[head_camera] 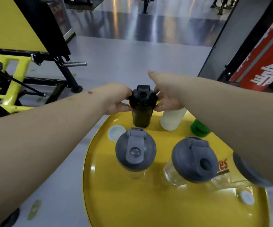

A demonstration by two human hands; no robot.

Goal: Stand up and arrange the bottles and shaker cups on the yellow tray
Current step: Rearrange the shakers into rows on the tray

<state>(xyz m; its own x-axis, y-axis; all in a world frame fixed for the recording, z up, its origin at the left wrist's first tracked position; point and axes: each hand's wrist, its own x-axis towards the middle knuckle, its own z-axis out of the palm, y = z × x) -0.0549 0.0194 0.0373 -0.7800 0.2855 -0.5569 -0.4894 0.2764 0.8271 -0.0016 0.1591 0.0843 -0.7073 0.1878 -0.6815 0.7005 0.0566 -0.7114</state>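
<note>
A dark shaker cup (142, 110) with a black lid stands upright at the far edge of the round yellow tray (119, 199). My left hand (116, 99) and my right hand (167, 94) grip its lid from either side. Two clear shaker cups with grey lids (135, 150) (194, 159) stand upright nearer to me. A white bottle (172, 118) lies behind my right hand. A green-lidded bottle (198, 128) shows partly under my right forearm. Another clear cup with a grey lid (247, 171) lies on its side at the right.
Two small white caps (116, 132) (246, 197) lie on the tray. A yellow and black gym machine (17, 71) stands on the left. A red banner (263, 51) and a dark pillar stand at the right. Grey floor stretches beyond the tray.
</note>
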